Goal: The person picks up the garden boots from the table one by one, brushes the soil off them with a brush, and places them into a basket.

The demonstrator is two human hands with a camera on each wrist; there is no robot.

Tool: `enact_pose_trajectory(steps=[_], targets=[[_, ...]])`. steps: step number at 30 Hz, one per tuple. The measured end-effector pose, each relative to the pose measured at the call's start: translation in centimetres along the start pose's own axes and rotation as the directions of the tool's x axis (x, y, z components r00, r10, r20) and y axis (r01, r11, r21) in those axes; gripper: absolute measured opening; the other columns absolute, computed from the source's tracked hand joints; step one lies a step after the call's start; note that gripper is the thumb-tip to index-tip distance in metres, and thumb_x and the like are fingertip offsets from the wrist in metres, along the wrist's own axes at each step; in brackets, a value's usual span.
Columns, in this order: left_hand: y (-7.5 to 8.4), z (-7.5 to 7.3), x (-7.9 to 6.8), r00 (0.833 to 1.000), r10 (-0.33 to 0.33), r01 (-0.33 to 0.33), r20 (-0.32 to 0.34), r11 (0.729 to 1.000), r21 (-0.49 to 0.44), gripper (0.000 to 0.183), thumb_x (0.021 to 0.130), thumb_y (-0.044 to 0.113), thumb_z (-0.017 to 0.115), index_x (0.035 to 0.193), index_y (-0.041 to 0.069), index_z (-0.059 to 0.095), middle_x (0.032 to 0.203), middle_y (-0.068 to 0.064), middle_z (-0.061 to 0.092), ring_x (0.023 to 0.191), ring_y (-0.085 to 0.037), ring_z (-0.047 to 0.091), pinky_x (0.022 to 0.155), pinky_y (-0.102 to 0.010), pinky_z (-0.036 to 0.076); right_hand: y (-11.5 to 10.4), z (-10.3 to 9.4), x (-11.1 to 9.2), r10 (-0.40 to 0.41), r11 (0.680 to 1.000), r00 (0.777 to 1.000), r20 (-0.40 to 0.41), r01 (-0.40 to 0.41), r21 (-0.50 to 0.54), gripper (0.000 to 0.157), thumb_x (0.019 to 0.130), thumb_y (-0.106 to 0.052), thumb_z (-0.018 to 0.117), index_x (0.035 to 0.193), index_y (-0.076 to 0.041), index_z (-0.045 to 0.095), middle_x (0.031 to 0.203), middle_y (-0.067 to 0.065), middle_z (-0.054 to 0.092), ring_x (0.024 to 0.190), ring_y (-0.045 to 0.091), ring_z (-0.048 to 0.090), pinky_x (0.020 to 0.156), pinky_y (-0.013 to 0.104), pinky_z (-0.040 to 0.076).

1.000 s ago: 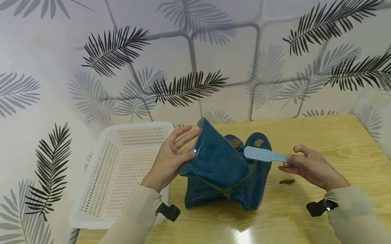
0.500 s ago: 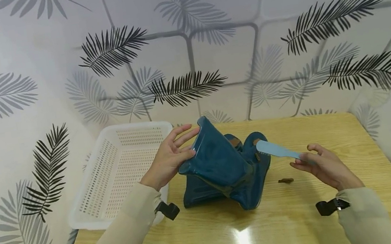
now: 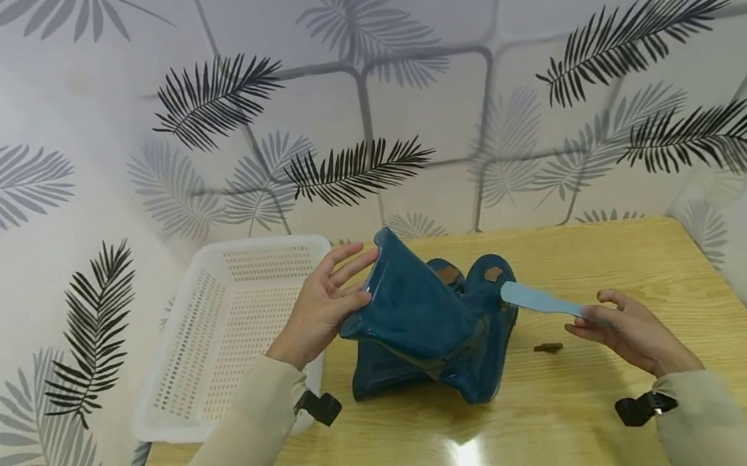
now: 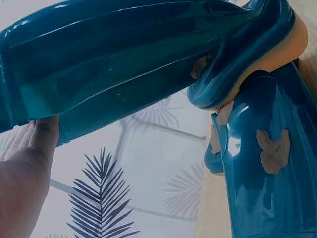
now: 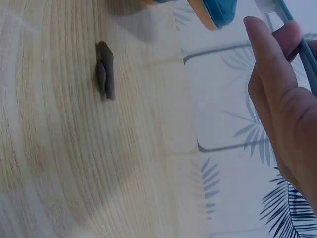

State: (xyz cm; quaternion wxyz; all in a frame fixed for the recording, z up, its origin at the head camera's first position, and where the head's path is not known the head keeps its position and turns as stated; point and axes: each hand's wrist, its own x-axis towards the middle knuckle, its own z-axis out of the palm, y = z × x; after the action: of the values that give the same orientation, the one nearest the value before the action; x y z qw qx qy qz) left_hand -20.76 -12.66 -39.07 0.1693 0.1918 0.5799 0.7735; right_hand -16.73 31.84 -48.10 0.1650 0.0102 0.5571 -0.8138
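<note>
My left hand grips the top opening of a glossy blue rain boot, holding its shaft tilted up to the left. Beneath it lies a second blue rain boot on the table. Brown mud-like patches stick to the lower boot, and another brown patch shows near a toe. Pinched between thumb and fingers of my right hand is a light blue brush. The brush head overlaps the edge of the boots in the head view; its pale bristles partly show in the right wrist view.
A white perforated basket stands at the table's left, beside my left forearm. On the wooden table, right of the boots, lies a small dark brown fragment. Behind the table rises a wall patterned with leaves.
My right hand has drawn the brush to the right and slightly down, away from the boots' middle. The left hand and both boots stay nearly still.
</note>
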Motion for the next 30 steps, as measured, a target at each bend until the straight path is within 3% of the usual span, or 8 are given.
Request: enact_pose_trajectory(steps=[6,10,14,17,19,24,30], targets=[[0.2,0.0,0.0,1.000,0.006,-0.005,-0.007,1.000,0.013,0.069,0.093,-0.014,0.052,0.154,-0.002,0.022,0.158,-0.021,0.032,0.143,-0.045,0.030,0.080,-0.020,0.052,-0.4,0.0,0.1,-0.043,0.999,0.999,-0.007,0.043,0.033,0.026,0.102,0.006,0.048,0.106,-0.011,0.028,0.091,0.012,0.061,0.087,0.019,0.069,0.094,0.037,0.052],[0.1,0.1,0.0,1.000,0.000,0.000,-0.017,1.000,0.018,0.069,0.094,-0.013,0.052,0.155,-0.001,0.022,0.158,-0.020,0.033,0.138,-0.036,0.041,0.081,-0.020,0.052,0.0,0.6,0.8,-0.032,0.999,0.999,-0.018,0.032,0.025,0.027,0.102,0.005,0.048,0.106,-0.012,0.027,0.093,0.012,0.058,0.086,0.017,0.069,0.094,0.037,0.052],[-0.1,0.0,-0.2,1.000,-0.001,0.002,-0.026,1.000,0.017,0.068,0.095,-0.012,0.052,0.155,0.000,0.023,0.157,-0.019,0.034,0.105,-0.015,0.064,0.077,-0.019,0.051,0.3,0.5,0.7,-0.016,1.000,0.999,-0.041,0.016,-0.006,0.028,0.102,0.004,0.050,0.103,-0.012,0.026,0.094,0.013,0.056,0.087,0.016,0.067,0.095,0.037,0.051],[-0.2,0.0,-0.3,0.999,0.001,-0.001,-0.033,1.000,0.013,0.067,0.095,-0.012,0.052,0.154,0.002,0.025,0.157,-0.019,0.034,0.079,-0.008,0.063,0.074,-0.019,0.050,0.5,-0.1,-0.1,-0.004,1.000,0.997,-0.071,0.002,-0.016,0.028,0.101,0.005,0.050,0.102,-0.010,0.027,0.098,0.015,0.052,0.088,0.017,0.066,0.095,0.036,0.051],[-0.2,-0.1,-0.3,0.999,0.003,-0.003,-0.036,1.000,0.013,0.066,0.095,-0.012,0.051,0.154,0.002,0.026,0.157,-0.019,0.034,0.075,-0.007,0.061,0.073,-0.019,0.050,0.5,-0.7,-0.6,0.001,1.000,0.996,-0.087,-0.002,-0.012,0.027,0.101,0.005,0.049,0.103,-0.010,0.027,0.101,0.016,0.051,0.089,0.018,0.066,0.094,0.036,0.052],[-0.2,-0.1,-0.3,0.999,0.013,-0.012,-0.033,0.999,0.032,0.066,0.096,-0.012,0.051,0.154,0.000,0.024,0.158,-0.021,0.032,0.103,-0.007,0.063,0.077,-0.019,0.050,0.5,-1.6,-1.2,-0.025,0.998,0.996,-0.090,0.030,0.052,0.023,0.101,0.007,0.048,0.102,-0.011,0.035,0.097,0.013,0.056,0.088,0.019,0.067,0.094,0.037,0.052],[-0.1,0.2,-0.4,0.999,0.016,-0.013,-0.039,0.997,0.075,0.064,0.098,-0.009,0.050,0.155,-0.001,0.023,0.159,-0.021,0.030,0.131,-0.019,0.050,0.079,-0.019,0.050,0.5,-0.6,-0.3,-0.041,0.994,0.997,-0.061,0.047,0.097,0.023,0.101,0.007,0.049,0.100,-0.013,0.039,0.092,0.011,0.059,0.087,0.020,0.068,0.094,0.038,0.052]])
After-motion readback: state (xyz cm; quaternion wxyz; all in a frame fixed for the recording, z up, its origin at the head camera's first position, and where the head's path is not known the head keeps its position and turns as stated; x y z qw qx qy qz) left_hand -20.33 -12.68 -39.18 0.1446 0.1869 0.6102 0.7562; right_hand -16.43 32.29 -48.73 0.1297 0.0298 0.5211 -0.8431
